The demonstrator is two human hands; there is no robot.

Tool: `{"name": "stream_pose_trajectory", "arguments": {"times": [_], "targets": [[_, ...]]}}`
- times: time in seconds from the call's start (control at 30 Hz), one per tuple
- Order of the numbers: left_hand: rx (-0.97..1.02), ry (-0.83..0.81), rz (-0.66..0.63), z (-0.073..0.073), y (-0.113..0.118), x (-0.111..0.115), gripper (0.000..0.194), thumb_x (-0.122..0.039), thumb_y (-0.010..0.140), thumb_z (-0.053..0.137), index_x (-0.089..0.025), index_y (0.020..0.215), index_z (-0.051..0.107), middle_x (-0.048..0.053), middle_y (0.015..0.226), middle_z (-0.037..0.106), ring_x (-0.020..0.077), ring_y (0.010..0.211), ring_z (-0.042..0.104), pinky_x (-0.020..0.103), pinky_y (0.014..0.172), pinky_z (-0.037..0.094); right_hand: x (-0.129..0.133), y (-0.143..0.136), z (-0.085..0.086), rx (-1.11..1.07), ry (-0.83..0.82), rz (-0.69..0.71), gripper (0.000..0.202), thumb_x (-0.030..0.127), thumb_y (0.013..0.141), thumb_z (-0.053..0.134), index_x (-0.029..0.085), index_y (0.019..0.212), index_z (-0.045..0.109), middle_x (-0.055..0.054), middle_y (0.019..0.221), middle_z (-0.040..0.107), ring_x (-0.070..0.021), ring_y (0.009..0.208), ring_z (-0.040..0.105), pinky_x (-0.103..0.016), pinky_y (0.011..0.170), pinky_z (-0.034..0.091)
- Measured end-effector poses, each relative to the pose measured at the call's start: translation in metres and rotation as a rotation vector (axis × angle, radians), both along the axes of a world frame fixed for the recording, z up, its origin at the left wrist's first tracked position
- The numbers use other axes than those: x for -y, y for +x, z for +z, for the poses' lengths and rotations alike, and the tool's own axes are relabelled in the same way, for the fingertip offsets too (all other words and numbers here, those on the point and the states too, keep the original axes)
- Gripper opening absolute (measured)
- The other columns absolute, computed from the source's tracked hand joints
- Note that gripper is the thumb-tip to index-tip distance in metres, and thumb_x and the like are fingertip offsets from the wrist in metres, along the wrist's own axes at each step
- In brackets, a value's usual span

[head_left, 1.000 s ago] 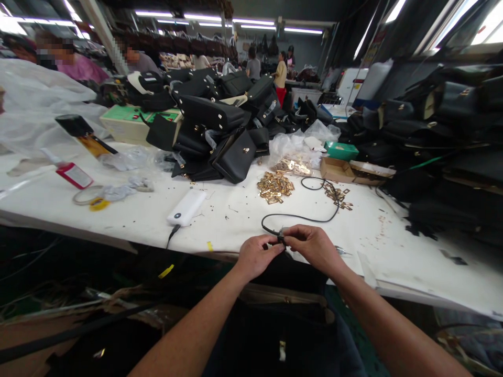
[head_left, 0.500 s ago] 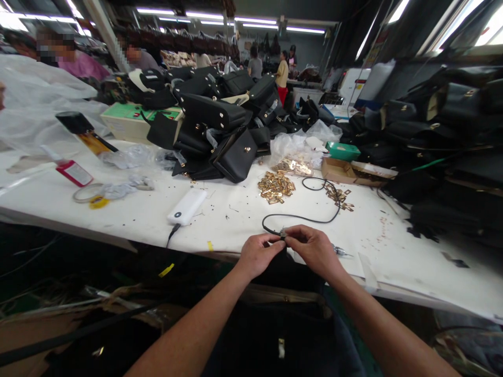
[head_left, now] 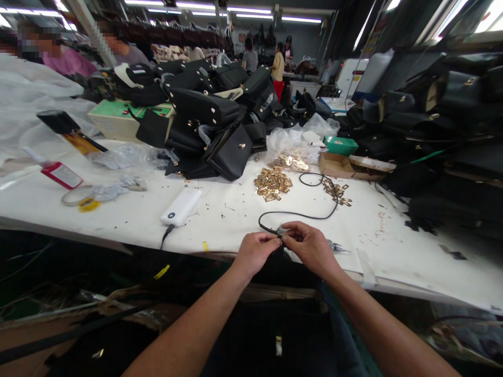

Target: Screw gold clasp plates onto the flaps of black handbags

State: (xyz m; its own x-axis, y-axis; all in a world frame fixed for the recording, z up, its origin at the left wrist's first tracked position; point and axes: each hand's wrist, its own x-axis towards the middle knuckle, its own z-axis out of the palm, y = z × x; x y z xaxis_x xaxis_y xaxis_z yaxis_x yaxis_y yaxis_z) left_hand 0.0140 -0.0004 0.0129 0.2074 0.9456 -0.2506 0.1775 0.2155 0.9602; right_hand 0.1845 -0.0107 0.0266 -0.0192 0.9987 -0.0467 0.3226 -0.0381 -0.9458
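View turned slightly right, hands (head_left: 253, 254) pinching dark piece (head_left: 280, 236), gold fittings (head_left: 272, 184) beyond

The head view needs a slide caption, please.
Left hand and right hand pinch a dark piece, gold-coloured hardware beyond.

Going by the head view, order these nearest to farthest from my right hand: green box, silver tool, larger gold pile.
1. Silver tool: showing just right of your right hand.
2. Larger gold pile: ahead, slightly left.
3. Green box: farther back, slightly right.
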Motion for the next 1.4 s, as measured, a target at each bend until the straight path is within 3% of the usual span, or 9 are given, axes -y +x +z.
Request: {"name": "stream_pose_trajectory", "arguments": {"times": [0.33, 0.57, 1.17, 1.4], "targets": [[0.007, -0.090, -0.016, 0.0006, 0.0020, -0.0066, 0.017, -0.033, 0.070, 0.068, -0.018, 0.071, 0.076, 0.000, 0.062, 0.065, 0.0131, 0.060, 0.053, 0.027, 0.060, 0.038, 0.0015, 0.0008, 0.0000, 0.007, 0.015, -0.020, 0.032, 0.027, 0.081, 0.067, 0.018, 0.112, 0.070, -0.003, 0.085, 0.077, -0.0185, 0.078, 0.072, -0.030, 0.075, 0.055], [0.027, -0.099, -0.028, 0.0004, 0.0016, -0.0082, 0.019, -0.034, 0.071, 0.066, -0.018, 0.070, 0.074, 0.000, 0.063, 0.065, 0.0129, 0.060, 0.053, 0.027, 0.061, 0.038, 0.0015, -0.0010, -0.0021, 0.077, 0.072, -0.028, 0.028, 0.024, 0.081, 0.065, 0.021, 0.109, 0.071, -0.002, 0.083, 0.075, -0.0181, 0.077, 0.072, -0.029, 0.072, 0.055], [0.028, -0.091, 0.007, 0.0048, 0.0041, -0.0029, 0.017, -0.030, 0.070, 0.066, -0.018, 0.074, 0.077, 0.000, 0.067, 0.069, 0.0132, 0.062, 0.056, 0.026, 0.062, 0.039, 0.0024, -0.0018, 0.0015, 0.042, 0.016, -0.033, 0.025, 0.025, 0.079, 0.066, 0.019, 0.103, 0.071, -0.003, 0.085, 0.075, -0.0190, 0.078, 0.071, -0.029, 0.073, 0.055], [0.015, -0.067, 0.041, 0.0068, 0.0083, -0.0004, 0.014, -0.028, 0.071, 0.065, -0.017, 0.069, 0.073, -0.003, 0.061, 0.062, 0.0116, 0.059, 0.051, 0.025, 0.061, 0.038, 0.0028, -0.0036, -0.0006, 0.122, 0.063, -0.033, 0.025, 0.021, 0.077, 0.063, 0.020, 0.101, 0.072, 0.000, 0.080, 0.072, -0.0166, 0.072, 0.066, -0.028, 0.070, 0.051]]}}
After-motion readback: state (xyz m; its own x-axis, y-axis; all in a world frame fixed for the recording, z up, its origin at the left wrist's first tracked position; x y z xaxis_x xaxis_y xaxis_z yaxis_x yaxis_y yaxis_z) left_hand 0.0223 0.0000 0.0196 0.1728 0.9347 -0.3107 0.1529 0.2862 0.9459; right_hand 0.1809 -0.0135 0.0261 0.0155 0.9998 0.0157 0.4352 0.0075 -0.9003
